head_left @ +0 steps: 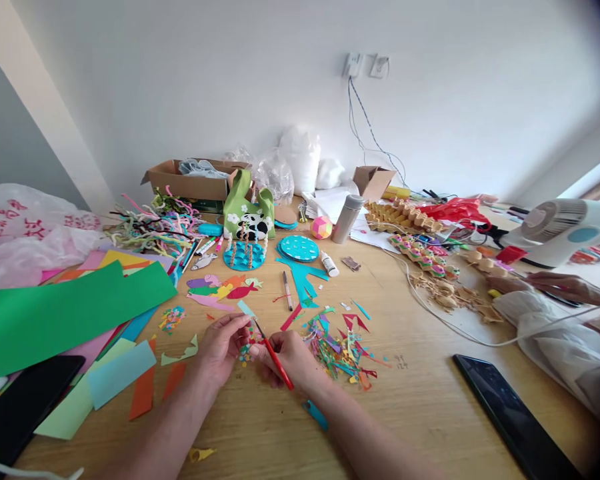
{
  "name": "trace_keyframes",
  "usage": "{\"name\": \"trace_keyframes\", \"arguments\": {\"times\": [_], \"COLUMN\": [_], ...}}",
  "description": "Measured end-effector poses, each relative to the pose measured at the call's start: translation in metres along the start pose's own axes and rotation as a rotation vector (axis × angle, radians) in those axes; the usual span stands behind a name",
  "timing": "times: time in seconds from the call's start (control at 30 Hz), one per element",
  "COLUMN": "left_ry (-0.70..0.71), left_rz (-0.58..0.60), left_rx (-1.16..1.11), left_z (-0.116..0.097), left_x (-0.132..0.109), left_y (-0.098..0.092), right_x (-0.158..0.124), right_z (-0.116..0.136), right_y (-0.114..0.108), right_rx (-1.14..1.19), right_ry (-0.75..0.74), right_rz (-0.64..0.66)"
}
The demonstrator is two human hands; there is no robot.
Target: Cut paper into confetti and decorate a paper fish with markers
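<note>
My left hand [224,343] is closed, pinching a small light blue paper piece [245,308] between thumb and fingers. Close on its right, my right hand [291,357] grips red-handled scissors [278,362], whose dark blades point up toward the paper. Part of the handles is hidden by the fingers. Beneath and between the hands lie tiny coloured paper bits [245,353]. A heap of mixed paper scraps [340,343] spreads just beyond my right hand. Paper fish cut-outs [225,287] in several colours rest ahead of my left hand.
Coloured paper sheets [80,313] and a dark phone [510,413] flank my arms. Ahead stand a blue dotted disc [300,248], a grey bottle [347,219] and a green felt bag [247,207]. At right, another person's hand [560,285] is near a white fan [565,227]; a cable [450,337] crosses the table.
</note>
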State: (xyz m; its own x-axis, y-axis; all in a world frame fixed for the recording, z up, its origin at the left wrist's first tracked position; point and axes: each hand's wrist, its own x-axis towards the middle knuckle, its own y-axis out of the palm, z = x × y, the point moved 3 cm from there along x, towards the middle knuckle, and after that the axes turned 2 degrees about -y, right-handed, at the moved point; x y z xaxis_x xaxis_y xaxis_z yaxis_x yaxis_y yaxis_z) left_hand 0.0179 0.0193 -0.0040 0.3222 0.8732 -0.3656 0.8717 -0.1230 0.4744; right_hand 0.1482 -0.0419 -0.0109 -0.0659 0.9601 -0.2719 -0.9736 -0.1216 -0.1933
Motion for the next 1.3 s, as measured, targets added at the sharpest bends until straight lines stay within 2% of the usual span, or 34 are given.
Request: {"name": "trace_keyframes", "arguments": {"times": [0.33, 0.73, 0.93, 1.3], "left_ry": [-0.005, -0.037, 0.004, 0.020], "left_rz": [0.021, 0.055, 0.014, 0.015], "left_rx": [0.012, 0.094, 0.114, 0.139], "left_z": [0.006, 0.009, 0.006, 0.007], "left_x": [-0.003, -0.005, -0.005, -0.007], "left_y": [0.006, 0.007, 0.007, 0.009], "right_x": [0.001, -0.004, -0.004, -0.001], "right_z": [-0.002, 0.013, 0.012, 0.005], "right_y": [-0.001, -0.005, -0.004, -0.004], "right_rx": [0.058, 0.124, 0.135, 0.165], "right_ry": [-0.028, 0.059, 0.067, 0.005], "right_rz": [-0.002, 0.018, 0.051, 0.076]}}
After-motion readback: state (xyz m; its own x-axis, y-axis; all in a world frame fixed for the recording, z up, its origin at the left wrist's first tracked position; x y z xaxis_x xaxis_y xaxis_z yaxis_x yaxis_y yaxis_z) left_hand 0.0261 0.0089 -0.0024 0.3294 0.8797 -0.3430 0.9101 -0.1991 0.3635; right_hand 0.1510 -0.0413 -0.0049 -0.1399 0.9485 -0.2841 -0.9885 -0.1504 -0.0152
